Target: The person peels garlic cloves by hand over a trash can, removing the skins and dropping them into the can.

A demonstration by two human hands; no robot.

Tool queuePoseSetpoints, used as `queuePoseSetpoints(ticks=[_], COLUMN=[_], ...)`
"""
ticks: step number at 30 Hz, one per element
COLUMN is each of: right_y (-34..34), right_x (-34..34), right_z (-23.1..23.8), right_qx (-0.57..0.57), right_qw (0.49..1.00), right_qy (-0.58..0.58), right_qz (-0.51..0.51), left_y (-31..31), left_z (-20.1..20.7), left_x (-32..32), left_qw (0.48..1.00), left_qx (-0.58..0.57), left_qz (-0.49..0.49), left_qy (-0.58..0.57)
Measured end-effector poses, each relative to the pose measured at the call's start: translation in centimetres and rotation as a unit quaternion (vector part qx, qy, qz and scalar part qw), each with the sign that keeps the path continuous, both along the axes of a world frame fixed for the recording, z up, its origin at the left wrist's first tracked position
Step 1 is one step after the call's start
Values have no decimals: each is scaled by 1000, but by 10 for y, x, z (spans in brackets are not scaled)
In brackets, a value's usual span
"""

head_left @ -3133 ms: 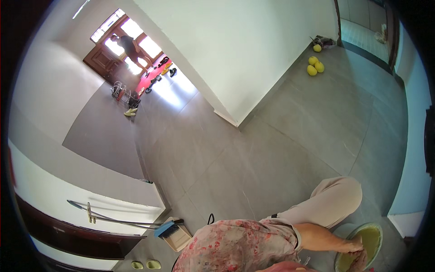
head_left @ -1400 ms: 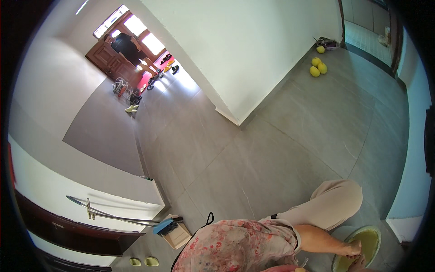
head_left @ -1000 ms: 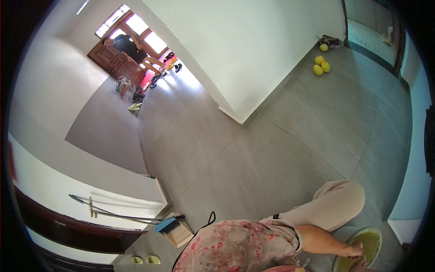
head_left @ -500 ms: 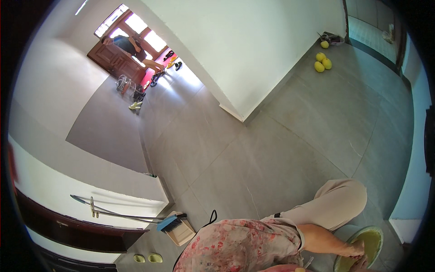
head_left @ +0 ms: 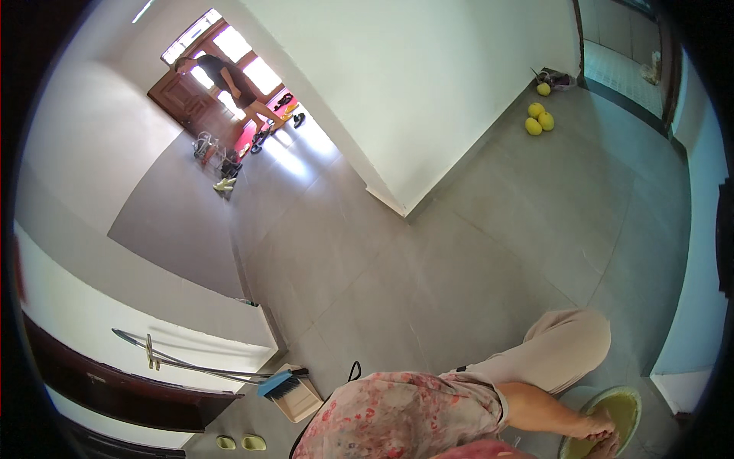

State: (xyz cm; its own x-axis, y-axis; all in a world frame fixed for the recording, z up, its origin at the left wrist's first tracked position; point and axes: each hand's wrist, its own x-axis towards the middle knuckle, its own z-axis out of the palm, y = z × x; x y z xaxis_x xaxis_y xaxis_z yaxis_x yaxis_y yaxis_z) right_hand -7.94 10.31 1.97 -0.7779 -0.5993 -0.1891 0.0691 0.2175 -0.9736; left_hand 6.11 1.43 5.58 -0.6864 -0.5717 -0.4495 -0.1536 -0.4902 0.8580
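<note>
At the lower right stands a bucket (head_left: 628, 411) with a yellow-green inside and a pale outer wall. My left forearm, bare below a floral sleeve, reaches over its near rim. Inside the bucket's mouth, my left hand (head_left: 595, 424) is bent down with its fingers curled; anything in them is hidden. Close against it, partly cut off by the lower edge, shows what looks like my right hand (head_left: 606, 446). Its fingers are too small and overlapped to make out. My bent leg in beige trousers (head_left: 569, 344) lies just beyond the bucket.
A blue broom (head_left: 279, 382) and beige dustpan (head_left: 300, 403) lean by the left wall. Yellow-green slippers (head_left: 253, 442) lie near them. Several yellow round fruits (head_left: 534, 126) rest by the far wall. A person (head_left: 229, 83) stands near the door, with shoes on the floor.
My view has shifted slightly. Both hands stay in the bucket, in nearly the same pose. The person by the door has straightened and moved their legs.
</note>
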Motion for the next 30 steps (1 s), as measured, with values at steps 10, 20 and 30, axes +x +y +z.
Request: queuePoseSetpoints(ticks=[10,20,30], right_y=[5,10,17], right_x=[-11,-71,-43], right_z=[5,-38,-21], right_qx=[17,-231,-28], right_qw=[982,803,937], right_qy=[-185,-315,-334], right_qz=[28,450,101], left_y=[-7,2,-1], left_z=[5,-2,-1], left_x=[-1,-21,-18], left_qw=[1000,999,998], left_qx=[-22,-36,-48], left_qz=[-12,-34,-34], left_qy=[-2,9,3])
